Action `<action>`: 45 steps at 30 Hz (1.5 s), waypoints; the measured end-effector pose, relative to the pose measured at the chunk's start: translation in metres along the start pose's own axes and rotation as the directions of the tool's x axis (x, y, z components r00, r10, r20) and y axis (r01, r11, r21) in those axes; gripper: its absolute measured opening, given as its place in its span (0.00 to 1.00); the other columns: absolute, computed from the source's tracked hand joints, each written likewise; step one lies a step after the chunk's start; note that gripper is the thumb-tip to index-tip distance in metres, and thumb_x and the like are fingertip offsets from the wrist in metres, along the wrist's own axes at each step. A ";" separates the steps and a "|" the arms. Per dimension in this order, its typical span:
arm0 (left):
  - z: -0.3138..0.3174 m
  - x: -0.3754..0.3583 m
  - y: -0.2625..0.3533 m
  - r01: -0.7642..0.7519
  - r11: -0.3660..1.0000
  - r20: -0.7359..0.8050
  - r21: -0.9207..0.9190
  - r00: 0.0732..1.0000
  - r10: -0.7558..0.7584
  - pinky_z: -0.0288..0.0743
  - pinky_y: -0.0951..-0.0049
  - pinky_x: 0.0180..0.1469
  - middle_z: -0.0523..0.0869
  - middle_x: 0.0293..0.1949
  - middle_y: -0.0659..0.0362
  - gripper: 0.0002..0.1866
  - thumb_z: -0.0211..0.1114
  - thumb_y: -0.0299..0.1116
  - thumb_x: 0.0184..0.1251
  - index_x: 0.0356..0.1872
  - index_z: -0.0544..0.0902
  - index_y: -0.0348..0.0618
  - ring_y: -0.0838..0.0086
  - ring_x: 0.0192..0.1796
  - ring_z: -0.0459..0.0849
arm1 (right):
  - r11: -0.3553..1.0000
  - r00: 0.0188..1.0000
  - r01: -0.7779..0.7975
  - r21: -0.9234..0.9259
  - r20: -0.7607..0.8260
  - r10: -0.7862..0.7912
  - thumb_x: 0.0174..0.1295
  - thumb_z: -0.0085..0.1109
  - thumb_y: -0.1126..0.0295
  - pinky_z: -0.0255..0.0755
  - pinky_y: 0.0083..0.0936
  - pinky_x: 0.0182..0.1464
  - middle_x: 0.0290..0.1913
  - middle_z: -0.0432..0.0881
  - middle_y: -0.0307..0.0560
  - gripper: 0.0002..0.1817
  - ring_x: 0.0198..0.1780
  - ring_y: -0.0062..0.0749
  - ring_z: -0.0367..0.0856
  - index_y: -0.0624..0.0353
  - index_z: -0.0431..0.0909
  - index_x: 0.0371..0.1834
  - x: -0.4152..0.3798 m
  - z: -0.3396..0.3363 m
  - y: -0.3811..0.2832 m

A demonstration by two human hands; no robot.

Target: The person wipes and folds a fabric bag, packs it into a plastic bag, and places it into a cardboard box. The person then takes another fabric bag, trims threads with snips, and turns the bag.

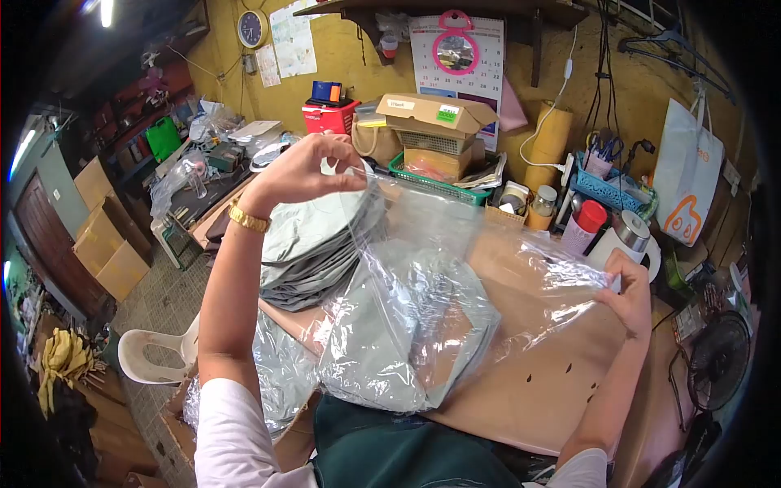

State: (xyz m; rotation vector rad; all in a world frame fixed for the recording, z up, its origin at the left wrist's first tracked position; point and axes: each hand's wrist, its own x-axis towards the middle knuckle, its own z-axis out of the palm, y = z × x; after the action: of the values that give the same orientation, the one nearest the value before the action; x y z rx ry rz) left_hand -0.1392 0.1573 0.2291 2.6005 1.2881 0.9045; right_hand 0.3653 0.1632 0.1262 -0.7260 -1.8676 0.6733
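My left hand [313, 169], raised, pinches one upper edge of a clear plastic bag [521, 268]. At the right, my right hand [628, 294] is closed on another corner of the bag, which is stretched between both hands. Inside the bag's lower part lies a folded pale grey-green cloth item [374, 346], near the table's front edge. Behind it, close to my left forearm, rises a stack of similar grey-green cloth [305, 240]. Below my left forearm, more cloth in clear plastic [281, 366] lies in a cardboard box.
The brown table [521, 382] has a few small dark marks. Along its back stand cardboard boxes in a green basket [439, 189], jars [543, 199], a red-lidded container [587, 221] and a kettle [628, 236]. A fan [718, 358] is at the right; a white plastic chair [154, 354] is at the left.
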 end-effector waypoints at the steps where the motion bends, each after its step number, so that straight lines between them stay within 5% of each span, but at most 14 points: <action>1: -0.002 0.000 0.004 -0.002 1.000 0.004 -0.001 1.000 0.002 0.72 0.72 0.44 0.82 0.29 0.62 0.16 0.76 0.42 0.56 0.28 0.83 0.40 0.74 0.37 0.80 | 0.998 0.997 0.024 0.052 0.071 -0.028 0.36 0.74 0.72 0.55 0.20 0.35 0.24 0.70 0.33 0.12 0.31 0.19 0.64 0.58 0.78 0.24 -0.003 -0.004 0.000; 3: -0.007 -0.004 0.021 0.004 0.964 -0.002 0.267 1.000 -0.004 0.72 0.69 0.44 0.81 0.28 0.59 0.16 0.77 0.41 0.53 0.26 0.82 0.38 0.68 0.37 0.81 | 0.968 0.982 0.108 0.226 0.127 -0.139 0.35 0.76 0.69 0.54 0.21 0.34 0.24 0.69 0.32 0.15 0.30 0.20 0.63 0.59 0.77 0.21 -0.003 -0.002 -0.002; 5: -0.008 -0.007 0.028 -0.011 0.967 -0.006 0.254 1.000 0.014 0.72 0.67 0.43 0.80 0.27 0.60 0.17 0.77 0.41 0.52 0.26 0.81 0.39 0.67 0.37 0.80 | 0.980 0.999 -0.010 -0.200 0.034 0.017 0.35 0.77 0.65 0.53 0.21 0.35 0.22 0.68 0.31 0.18 0.30 0.21 0.63 0.59 0.74 0.19 -0.002 0.001 -0.017; 15: -0.005 -0.021 0.013 -0.087 0.993 -0.281 -0.084 0.958 0.060 0.61 0.64 0.69 0.76 0.60 0.53 0.09 0.65 0.32 0.64 0.37 0.77 0.38 0.63 0.67 0.71 | 0.980 0.987 0.080 -0.181 -0.125 -0.104 0.53 0.64 0.69 0.60 0.31 0.59 0.43 0.74 0.46 0.13 0.57 0.36 0.70 0.56 0.69 0.20 -0.007 -0.002 0.006; 19: 0.057 -0.012 0.018 -0.423 0.325 -0.436 -0.846 0.899 0.034 0.52 0.50 0.75 0.70 0.70 0.48 0.08 0.56 0.40 0.75 0.47 0.77 0.50 0.58 0.78 0.57 | 0.777 0.939 0.300 0.553 -0.317 -0.136 0.58 0.64 0.68 0.62 0.37 0.62 0.38 0.75 0.44 0.13 0.55 0.39 0.74 0.53 0.69 0.22 -0.012 0.047 0.011; 22: 0.092 -0.012 0.039 -0.381 -0.099 -0.349 -0.919 0.906 -0.241 0.72 0.78 0.35 0.76 0.26 0.67 0.11 0.57 0.40 0.75 0.51 0.72 0.48 0.83 0.27 0.76 | 0.416 0.947 0.318 0.852 -0.301 -0.109 0.61 0.67 0.63 0.69 0.29 0.47 0.27 0.71 0.36 0.13 0.38 0.28 0.75 0.51 0.70 0.28 -0.013 0.075 0.017; 25: 0.136 -0.003 0.082 0.017 0.697 -0.247 -0.717 0.929 -0.277 0.54 0.86 0.20 0.68 0.22 0.72 0.26 0.63 0.24 0.64 0.61 0.65 0.41 0.89 0.20 0.64 | 0.792 0.931 0.076 0.606 -0.328 0.162 0.61 0.68 0.66 0.59 0.13 0.24 0.20 0.63 0.27 0.11 0.20 0.11 0.63 0.53 0.74 0.38 -0.002 0.123 -0.020; 27: 0.162 0.002 0.103 0.027 0.817 -0.109 -0.576 0.988 -0.110 0.63 0.85 0.27 0.75 0.28 0.66 0.42 0.63 0.18 0.58 0.73 0.53 0.42 0.89 0.25 0.70 | 0.891 0.952 -0.046 0.452 -0.250 0.176 0.60 0.69 0.72 0.57 0.12 0.24 0.21 0.66 0.27 0.10 0.21 0.08 0.62 0.58 0.77 0.40 0.001 0.151 -0.045; 33: 0.195 -0.004 0.123 0.137 0.805 -0.018 -0.577 0.983 -0.180 0.73 0.75 0.43 0.74 0.26 0.64 0.53 0.61 0.14 0.54 0.79 0.38 0.43 0.75 0.30 0.77 | 0.905 0.939 0.059 0.421 -0.330 0.093 0.60 0.67 0.78 0.60 0.13 0.26 0.25 0.75 0.31 0.06 0.23 0.09 0.65 0.64 0.78 0.35 -0.001 0.185 -0.023; 35: 0.192 -0.014 0.122 -0.025 0.998 -0.165 0.053 0.986 0.033 0.69 0.64 0.54 0.73 0.25 0.61 0.53 0.62 0.16 0.51 0.78 0.41 0.41 0.68 0.32 0.79 | 0.937 0.934 -0.053 0.344 -0.314 0.168 0.60 0.67 0.78 0.64 0.16 0.26 0.27 0.78 0.36 0.06 0.23 0.13 0.69 0.65 0.78 0.35 -0.007 0.168 -0.008; 37: 0.197 -0.023 0.119 -0.027 0.999 -0.124 0.017 0.992 0.029 0.66 0.60 0.57 0.73 0.25 0.60 0.52 0.63 0.17 0.50 0.77 0.43 0.39 0.65 0.33 0.79 | 0.950 0.919 -0.162 0.265 -0.309 0.243 0.59 0.66 0.79 0.67 0.20 0.27 0.28 0.80 0.41 0.06 0.23 0.17 0.74 0.65 0.78 0.35 -0.008 0.163 -0.002; 39: 0.204 -0.025 0.114 -0.022 0.999 -0.081 -0.026 0.996 0.020 0.63 0.57 0.60 0.74 0.26 0.60 0.52 0.64 0.18 0.49 0.76 0.45 0.38 0.63 0.35 0.79 | 0.919 0.851 -0.014 -0.395 -0.487 -0.196 0.59 0.63 0.82 0.72 0.29 0.28 0.30 0.83 0.50 0.07 0.24 0.30 0.80 0.65 0.78 0.39 -0.006 0.171 -0.008; 43: 0.209 -0.022 0.121 0.049 0.976 -0.085 -0.210 0.994 -0.068 0.63 0.53 0.58 0.77 0.27 0.56 0.48 0.63 0.18 0.48 0.73 0.48 0.36 0.58 0.37 0.80 | 0.792 0.688 0.318 -0.520 -0.448 -0.571 0.60 0.59 0.82 0.73 0.34 0.29 0.28 0.81 0.51 0.11 0.26 0.39 0.83 0.61 0.78 0.45 -0.008 0.187 -0.029; 45: 0.212 -0.027 0.126 0.028 0.963 -0.136 -0.270 0.988 -0.066 0.62 0.51 0.61 0.77 0.28 0.56 0.47 0.64 0.19 0.48 0.72 0.52 0.36 0.57 0.38 0.80 | 0.820 0.884 0.193 -0.538 -0.268 -0.384 0.63 0.55 0.80 0.73 0.36 0.29 0.27 0.82 0.50 0.12 0.26 0.41 0.82 0.60 0.77 0.49 -0.011 0.191 -0.028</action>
State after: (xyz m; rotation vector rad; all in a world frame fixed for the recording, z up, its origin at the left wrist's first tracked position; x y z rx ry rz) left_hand 0.0522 0.0916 0.0854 2.3252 1.1603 1.1865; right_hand 0.1880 0.1119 0.0707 -0.7965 -1.7523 -0.1634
